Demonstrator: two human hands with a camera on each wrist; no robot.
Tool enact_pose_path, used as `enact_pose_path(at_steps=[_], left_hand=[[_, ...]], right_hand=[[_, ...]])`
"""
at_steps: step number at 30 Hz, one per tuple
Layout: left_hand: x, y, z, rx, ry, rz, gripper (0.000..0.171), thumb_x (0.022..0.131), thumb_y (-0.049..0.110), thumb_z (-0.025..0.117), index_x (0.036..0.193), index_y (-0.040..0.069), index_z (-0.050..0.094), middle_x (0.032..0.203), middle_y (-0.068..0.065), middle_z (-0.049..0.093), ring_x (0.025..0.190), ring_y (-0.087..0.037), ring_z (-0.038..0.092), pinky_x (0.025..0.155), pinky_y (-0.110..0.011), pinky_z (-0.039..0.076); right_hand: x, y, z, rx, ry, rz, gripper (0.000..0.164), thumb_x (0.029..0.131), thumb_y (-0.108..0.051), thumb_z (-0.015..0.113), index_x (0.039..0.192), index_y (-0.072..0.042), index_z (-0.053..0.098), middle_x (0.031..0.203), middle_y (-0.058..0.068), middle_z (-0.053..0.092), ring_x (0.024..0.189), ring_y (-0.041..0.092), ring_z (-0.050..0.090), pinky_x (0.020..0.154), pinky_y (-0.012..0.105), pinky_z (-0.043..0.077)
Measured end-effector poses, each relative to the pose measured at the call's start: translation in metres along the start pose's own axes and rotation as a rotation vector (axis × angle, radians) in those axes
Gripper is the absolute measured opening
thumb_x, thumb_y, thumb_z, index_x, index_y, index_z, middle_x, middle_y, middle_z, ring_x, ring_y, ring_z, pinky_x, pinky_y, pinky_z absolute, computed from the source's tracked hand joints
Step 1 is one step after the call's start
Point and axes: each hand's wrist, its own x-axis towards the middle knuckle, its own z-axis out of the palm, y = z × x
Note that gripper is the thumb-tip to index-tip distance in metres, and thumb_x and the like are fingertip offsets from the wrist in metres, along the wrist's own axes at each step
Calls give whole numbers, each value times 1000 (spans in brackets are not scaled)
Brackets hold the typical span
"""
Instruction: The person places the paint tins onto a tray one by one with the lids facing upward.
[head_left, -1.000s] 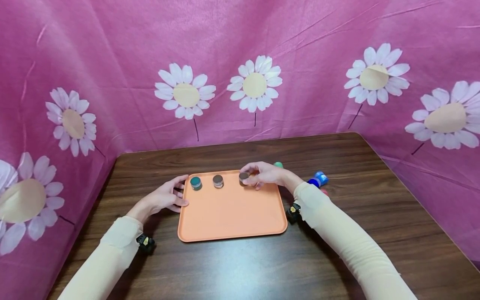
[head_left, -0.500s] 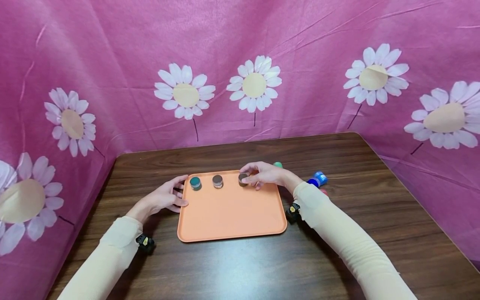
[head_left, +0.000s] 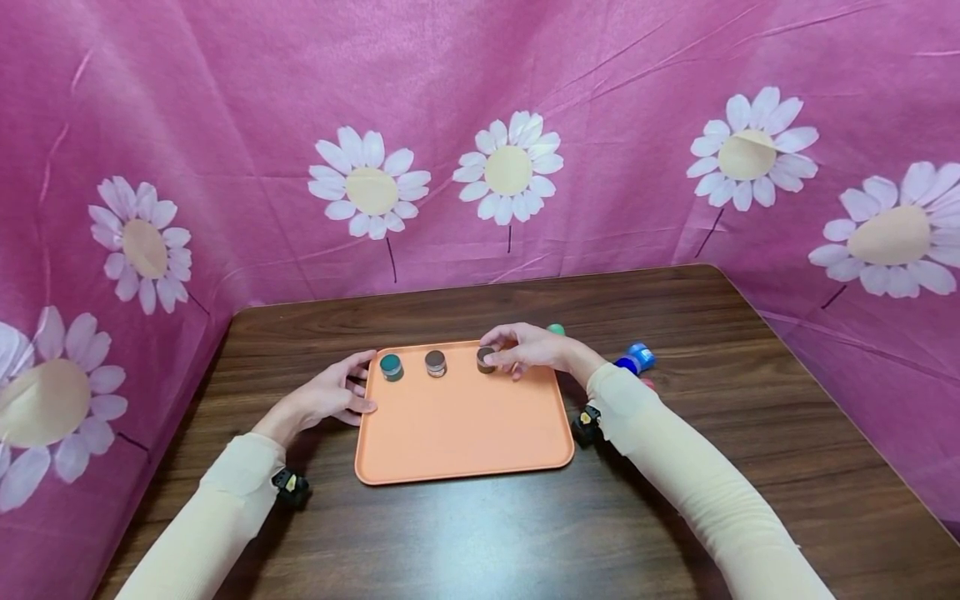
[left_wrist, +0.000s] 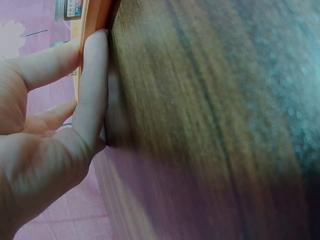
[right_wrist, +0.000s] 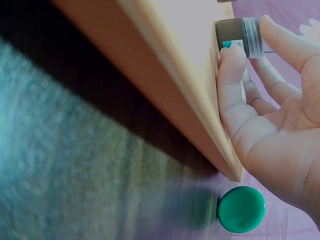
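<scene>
An orange tray (head_left: 465, 433) lies on the table. Along its back edge stands a row of small jars: a dark green jar (head_left: 391, 367), a brown jar (head_left: 435, 363) and a second brown jar (head_left: 485, 359). My right hand (head_left: 527, 347) pinches that second brown jar between thumb and fingers near the tray's back right; the right wrist view shows the jar's clear ridged lid (right_wrist: 253, 37) and a small label. My left hand (head_left: 330, 395) rests against the tray's left edge, its thumb (left_wrist: 94, 82) stretched along the side and its fingers at the rim.
Behind the right wrist sits a round green thing (head_left: 556, 330), just off the tray's back right corner. Blue containers (head_left: 641, 356) and part of something red (head_left: 649, 384) lie beside the right forearm. A pink flowered cloth (head_left: 600, 225) hangs behind the table.
</scene>
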Motion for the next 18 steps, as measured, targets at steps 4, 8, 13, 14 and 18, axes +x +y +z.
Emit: enact_pose_path(at_steps=[4, 8, 13, 14, 18], left_hand=[[0, -1, 0, 2, 4, 0, 100, 85, -10, 73, 162, 5, 11, 140, -27, 27, 101, -27, 52, 72, -44, 62], [0, -3, -1, 4, 17, -5, 100, 84, -10, 73, 162, 6, 13, 139, -26, 27, 102, -27, 51, 71, -45, 62], [0, -3, -2, 11, 21, -5, 99, 84, -9, 74, 162, 6, 14, 139, -26, 27, 102, -27, 51, 71, -44, 62], [0, -3, -2, 14, 18, -3, 99, 84, -9, 74, 162, 6, 13, 139, -27, 27, 102, -27, 52, 71, -44, 62], [-1, -3, -1, 23, 8, 3, 100, 85, -8, 74, 162, 5, 12, 139, -27, 27, 102, -27, 52, 72, -44, 62]], right_hand=[[-1, 0, 0, 20, -3, -5, 44, 98, -11, 67, 138, 0, 52, 104, 8, 60, 79, 19, 59, 63, 29, 56], [-1, 0, -2, 17, 4, -7, 41, 99, -11, 65, 137, -2, 53, 105, 8, 61, 80, 20, 60, 64, 30, 57], [-7, -3, -11, -19, 37, -19, 41, 100, -16, 66, 137, -4, 55, 111, 14, 61, 85, 24, 63, 67, 33, 58], [-9, -4, -14, -25, 45, -23, 41, 100, -17, 66, 137, -4, 55, 113, 15, 61, 87, 25, 64, 68, 34, 58], [-18, -9, -25, -44, 70, -33, 45, 101, -19, 65, 140, -1, 53, 117, 23, 57, 91, 30, 64, 71, 39, 59]])
